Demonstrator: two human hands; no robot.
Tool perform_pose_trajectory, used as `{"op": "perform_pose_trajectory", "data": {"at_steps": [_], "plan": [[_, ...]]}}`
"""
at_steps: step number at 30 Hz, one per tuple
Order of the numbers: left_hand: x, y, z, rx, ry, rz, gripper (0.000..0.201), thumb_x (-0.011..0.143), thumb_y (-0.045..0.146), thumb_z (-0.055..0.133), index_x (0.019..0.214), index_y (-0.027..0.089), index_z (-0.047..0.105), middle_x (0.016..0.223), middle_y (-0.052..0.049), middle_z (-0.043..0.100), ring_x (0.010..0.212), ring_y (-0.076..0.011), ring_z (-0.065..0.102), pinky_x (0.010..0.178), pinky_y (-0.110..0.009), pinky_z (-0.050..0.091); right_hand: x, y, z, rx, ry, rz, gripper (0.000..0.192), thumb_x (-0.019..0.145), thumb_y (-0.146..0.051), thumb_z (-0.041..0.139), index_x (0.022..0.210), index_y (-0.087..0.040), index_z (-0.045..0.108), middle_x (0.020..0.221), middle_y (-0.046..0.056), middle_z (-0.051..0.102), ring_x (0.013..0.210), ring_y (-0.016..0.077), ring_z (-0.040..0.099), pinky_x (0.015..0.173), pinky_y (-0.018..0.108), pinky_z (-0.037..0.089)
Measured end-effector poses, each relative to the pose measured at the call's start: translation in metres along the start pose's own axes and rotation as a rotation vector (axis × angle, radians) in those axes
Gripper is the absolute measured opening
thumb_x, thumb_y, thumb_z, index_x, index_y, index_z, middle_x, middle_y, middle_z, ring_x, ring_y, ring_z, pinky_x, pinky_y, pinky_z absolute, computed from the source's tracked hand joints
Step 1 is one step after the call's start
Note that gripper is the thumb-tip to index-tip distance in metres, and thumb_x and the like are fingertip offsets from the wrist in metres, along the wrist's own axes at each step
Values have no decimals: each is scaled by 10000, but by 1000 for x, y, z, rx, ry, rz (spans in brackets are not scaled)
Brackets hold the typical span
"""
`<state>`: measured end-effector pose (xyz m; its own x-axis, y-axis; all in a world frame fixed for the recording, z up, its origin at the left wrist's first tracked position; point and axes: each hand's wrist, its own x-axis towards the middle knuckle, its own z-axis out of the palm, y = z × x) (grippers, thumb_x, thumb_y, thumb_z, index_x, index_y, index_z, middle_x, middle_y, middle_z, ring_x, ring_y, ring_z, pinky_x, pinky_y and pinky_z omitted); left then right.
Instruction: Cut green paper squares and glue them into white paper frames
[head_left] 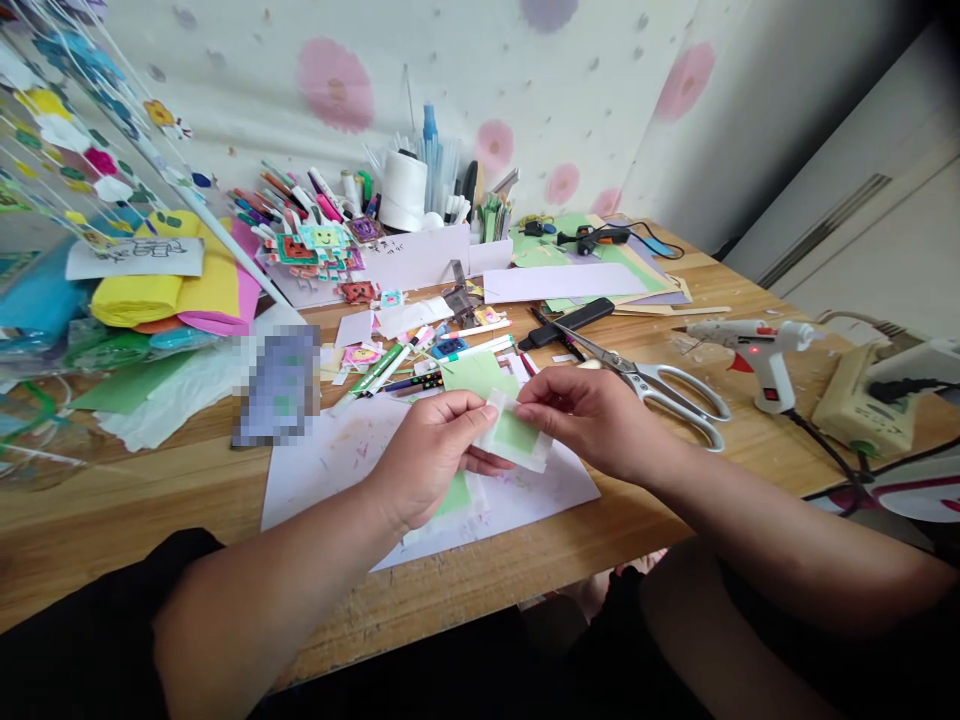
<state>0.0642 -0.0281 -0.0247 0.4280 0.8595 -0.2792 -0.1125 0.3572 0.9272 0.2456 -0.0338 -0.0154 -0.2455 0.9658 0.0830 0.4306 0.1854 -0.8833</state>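
The left hand [431,450] and the right hand [592,415] both pinch 1 small green and white paper square [514,436], fingers closed on its edges. It is held just above the white sheet [330,470] on the wooden table [150,500]. Scissors [652,385] lie near the right hand.

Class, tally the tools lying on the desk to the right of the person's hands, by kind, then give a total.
Scissors: 1
Glue gun: 1
Black utility knife: 1
Power strip: 1
Total: 4

Bare forearms (black clothing beneath)
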Motion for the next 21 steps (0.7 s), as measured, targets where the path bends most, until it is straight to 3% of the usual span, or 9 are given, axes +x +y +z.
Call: {"op": "perform_pose_trajectory", "data": {"at_steps": [8,11,14,17,19,21], "plan": [[-2,-3,3,109,24,17,223,755,342,646,646,162,572,667,16,573,636,-133,588,606,-287,552,-13,-1,-19,36,-51,59,355,808,-435,629,1041,-167,624,915,83,655,800,211,586,674,316,466],[-4,0,9,161,43,92,251,771,346,614,607,172,540,592,35,517,574,-116,542,577,-253,510,-16,3,-11,-73,-136,70,250,818,-432,609,891,-195,640,784,44,621,705,195,543,616,308,425],[-11,8,2,401,41,243,210,807,349,583,681,182,585,621,23,554,599,-129,554,589,-250,476,-15,5,-5,-87,-170,30,245,842,-428,569,744,-208,611,692,17,555,654,180,489,602,304,397],[-30,14,-31,811,177,469,182,841,309,556,961,206,644,856,-35,659,780,-172,612,726,-290,475,-13,5,-10,38,-208,49,266,827,-467,579,722,-223,606,704,21,547,662,187,488,615,312,408],[-49,13,-68,1098,361,592,196,866,238,494,984,203,646,918,-63,654,870,-197,605,804,-324,455,-11,4,-17,53,-207,79,249,805,-469,603,702,-243,613,714,38,559,665,201,497,621,330,412],[-69,10,-113,1295,503,606,228,874,207,448,984,205,648,923,-74,634,907,-216,592,816,-342,452,-10,3,-24,36,-204,105,180,758,-443,659,690,-279,630,707,56,564,664,217,502,619,348,412]]}}
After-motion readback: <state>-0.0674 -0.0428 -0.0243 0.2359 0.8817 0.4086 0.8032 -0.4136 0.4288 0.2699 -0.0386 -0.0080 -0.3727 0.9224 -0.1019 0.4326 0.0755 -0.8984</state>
